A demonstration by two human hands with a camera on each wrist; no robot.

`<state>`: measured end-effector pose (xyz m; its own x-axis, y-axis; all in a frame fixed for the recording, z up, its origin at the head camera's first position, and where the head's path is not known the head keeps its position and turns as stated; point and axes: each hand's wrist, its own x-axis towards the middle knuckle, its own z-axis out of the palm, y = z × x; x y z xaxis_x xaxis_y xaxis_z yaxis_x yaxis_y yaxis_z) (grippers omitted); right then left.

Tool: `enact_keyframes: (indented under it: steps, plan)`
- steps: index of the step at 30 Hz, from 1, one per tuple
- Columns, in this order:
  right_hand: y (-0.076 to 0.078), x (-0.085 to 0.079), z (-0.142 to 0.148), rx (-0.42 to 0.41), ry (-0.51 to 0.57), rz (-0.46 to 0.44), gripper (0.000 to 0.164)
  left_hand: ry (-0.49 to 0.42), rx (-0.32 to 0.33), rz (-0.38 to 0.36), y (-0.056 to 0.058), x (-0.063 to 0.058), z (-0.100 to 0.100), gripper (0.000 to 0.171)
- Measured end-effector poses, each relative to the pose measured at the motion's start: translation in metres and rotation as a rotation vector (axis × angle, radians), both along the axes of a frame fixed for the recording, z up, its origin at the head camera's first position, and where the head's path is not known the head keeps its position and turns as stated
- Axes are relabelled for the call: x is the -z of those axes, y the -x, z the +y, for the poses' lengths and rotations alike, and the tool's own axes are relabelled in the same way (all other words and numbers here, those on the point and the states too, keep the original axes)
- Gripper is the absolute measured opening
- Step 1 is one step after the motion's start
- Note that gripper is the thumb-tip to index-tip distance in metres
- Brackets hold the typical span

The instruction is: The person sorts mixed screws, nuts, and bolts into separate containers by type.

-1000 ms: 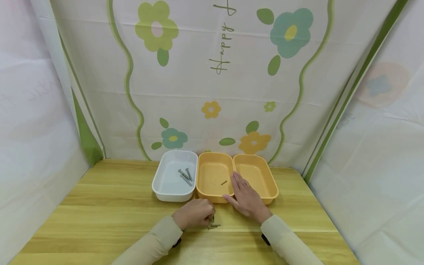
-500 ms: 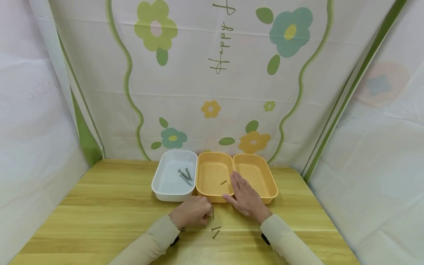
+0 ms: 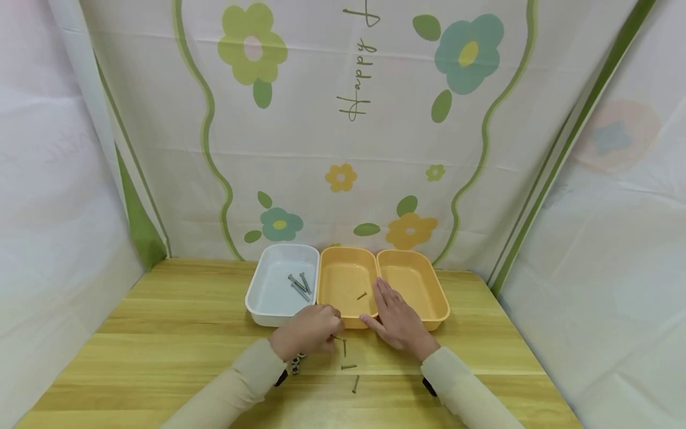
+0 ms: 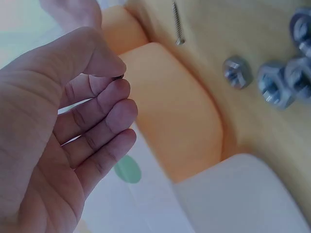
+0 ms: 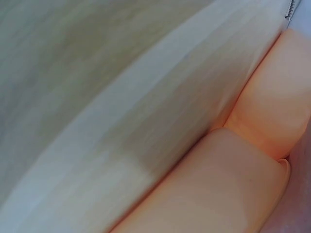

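Note:
My left hand (image 3: 308, 329) is just in front of the white and middle yellow trays. Its thumb and index finger pinch a small screw (image 4: 118, 77), mostly hidden by the fingertips in the left wrist view. Near it on the table lie 3 loose screws (image 3: 349, 366), apart from one another. Several metal nuts (image 3: 295, 363) sit close together by the left wrist. My right hand (image 3: 399, 322) rests with straight fingers over the adjoining rims of the middle yellow tray (image 3: 347, 322) and the right yellow tray (image 3: 440, 313). One screw (image 3: 361, 295) lies in the middle yellow tray.
The white tray (image 3: 268, 319) holds several long bolts (image 3: 300, 289) and stands left of the yellow ones. All the trays line up at the back of the wooden table (image 3: 177, 351), before a flowered cloth (image 3: 300, 143) that hangs behind; more cloth hangs at both sides.
The left hand has moved up and slightly left toward the trays, with a screw between its fingertips. The screws on the table have spread apart, and the nuts have come into view. The right hand stays put.

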<state>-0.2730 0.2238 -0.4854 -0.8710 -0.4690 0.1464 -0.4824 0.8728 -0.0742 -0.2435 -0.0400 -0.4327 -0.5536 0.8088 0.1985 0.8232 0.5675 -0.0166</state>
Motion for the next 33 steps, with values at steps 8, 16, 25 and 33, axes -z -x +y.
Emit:
enact_keyframes:
  steps: [8,16,25,33]
  plan:
    - [0.0,0.0,0.0,0.003,-0.003,-0.005,0.092,-0.018,0.001,0.06,0.012,-0.017,0.0,0.032]
    - [0.0,0.0,-0.001,0.005,0.013,-0.013,0.092,-0.033,-0.028,0.063,0.029,-0.03,0.003,0.024]
    - [0.0,0.0,-0.001,0.003,0.015,-0.014,0.091,-0.058,-0.062,0.025,0.049,-0.031,0.01,0.022]
    - [-0.001,-0.001,-0.001,0.001,0.009,-0.016,0.092,-0.089,-0.142,-0.029,0.07,-0.023,0.011,0.021]
